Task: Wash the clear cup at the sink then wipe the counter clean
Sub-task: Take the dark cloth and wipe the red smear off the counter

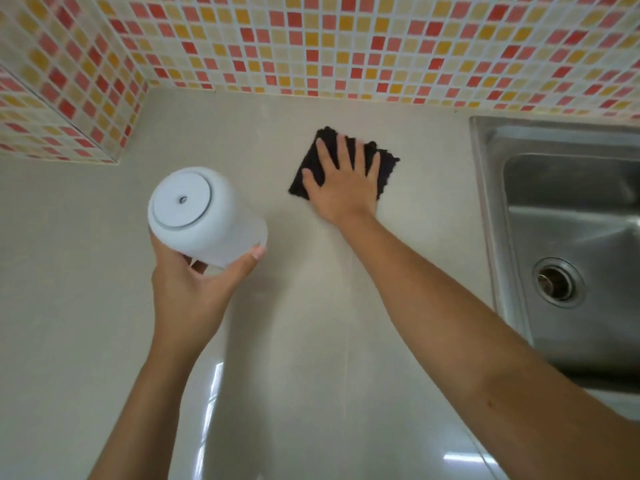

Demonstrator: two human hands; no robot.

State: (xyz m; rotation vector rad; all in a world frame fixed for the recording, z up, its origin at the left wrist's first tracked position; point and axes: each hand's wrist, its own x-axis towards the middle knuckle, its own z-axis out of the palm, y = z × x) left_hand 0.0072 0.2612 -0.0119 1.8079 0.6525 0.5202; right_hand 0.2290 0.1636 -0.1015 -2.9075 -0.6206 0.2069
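My left hand (194, 289) holds the clear cup (204, 216) above the beige counter (86, 306), at the left. The cup has a white lid with a small hole, and it tilts toward me. My right hand (343, 181) lies flat, fingers spread, on a black cloth (311, 164) that rests on the counter near the back wall. The steel sink (571, 237) is set into the counter at the right, with its round drain (557, 282) visible.
A mosaic wall of red, orange and cream tiles (346, 46) runs along the back and juts out at the left corner (69, 109). The sink's raised rim (485, 202) lies a hand's width right of the cloth.
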